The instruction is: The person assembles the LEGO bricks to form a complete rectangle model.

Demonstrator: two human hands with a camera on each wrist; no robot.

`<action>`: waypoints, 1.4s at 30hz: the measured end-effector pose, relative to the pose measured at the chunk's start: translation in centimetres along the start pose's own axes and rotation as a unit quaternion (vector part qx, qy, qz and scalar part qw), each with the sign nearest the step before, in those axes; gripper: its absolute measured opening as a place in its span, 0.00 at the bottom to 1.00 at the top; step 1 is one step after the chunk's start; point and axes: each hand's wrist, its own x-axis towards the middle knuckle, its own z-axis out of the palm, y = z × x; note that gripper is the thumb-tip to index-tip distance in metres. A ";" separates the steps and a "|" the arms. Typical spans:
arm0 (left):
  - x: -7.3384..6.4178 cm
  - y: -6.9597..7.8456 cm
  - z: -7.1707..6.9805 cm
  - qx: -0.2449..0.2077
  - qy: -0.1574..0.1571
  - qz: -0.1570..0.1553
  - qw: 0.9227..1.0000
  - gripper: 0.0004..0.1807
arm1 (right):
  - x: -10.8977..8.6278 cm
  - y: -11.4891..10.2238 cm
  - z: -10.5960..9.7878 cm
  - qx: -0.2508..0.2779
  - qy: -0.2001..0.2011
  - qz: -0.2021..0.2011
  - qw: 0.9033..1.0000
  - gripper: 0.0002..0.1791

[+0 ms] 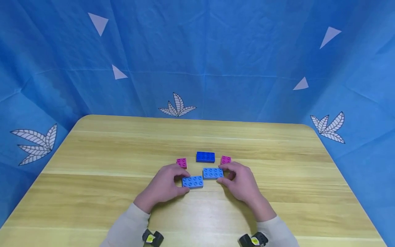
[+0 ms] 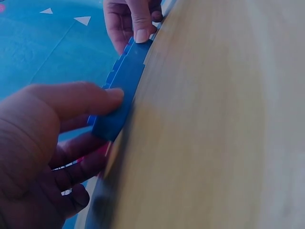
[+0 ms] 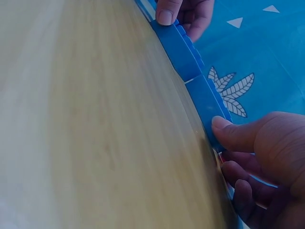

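Note:
Two light-blue toy building bricks lie studs up near the middle of the table, their near corners almost meeting. My left hand [image 1: 163,183] pinches the left light-blue brick [image 1: 192,182] at its outer end, with the thumb on the near side, as the left wrist view also shows. The right light-blue brick [image 1: 212,173], set slightly farther back, has its outer end between the thumb and fingers of my right hand [image 1: 242,181]. In the right wrist view, that thumb presses on the side of the brick [image 3: 207,105].
Behind the light-blue bricks lies a dark-blue brick [image 1: 205,157]. Small pink bricks stand on either side, one [image 1: 181,163] by the left fingers and one [image 1: 226,160] by the right. A blue patterned cloth [image 1: 203,51] hangs beyond the wooden table [image 1: 123,144].

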 end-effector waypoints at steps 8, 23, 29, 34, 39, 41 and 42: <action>0.2 0.0 0.0 0.003 0.017 -0.007 1.000 0.20 | -0.2 0.0 -0.2 0.010 0.000 -0.001 1.000 0.20; 0.8 0.2 0.3 0.003 0.028 -0.011 1.000 0.19 | -0.5 0.1 -0.2 0.026 -0.002 -0.008 1.000 0.20; 0.9 0.3 0.4 0.003 0.028 -0.018 0.999 0.20 | -0.6 0.1 -0.2 0.026 0.000 -0.010 1.000 0.19; 0.9 0.2 0.4 0.000 0.027 -0.019 0.999 0.21 | -0.6 0.0 -0.2 0.029 -0.004 -0.001 1.000 0.19; 0.9 0.0 0.5 -0.010 0.028 -0.015 0.999 0.20 | -0.6 0.0 -0.2 0.032 -0.005 0.005 0.999 0.20; 0.9 -0.1 0.5 -0.017 0.027 -0.014 0.999 0.20 | -0.6 0.0 -0.1 0.034 -0.005 0.006 0.999 0.20; 0.9 -0.2 0.5 -0.021 0.027 -0.015 0.999 0.20 | -0.6 0.0 -0.1 0.035 -0.005 0.006 0.999 0.20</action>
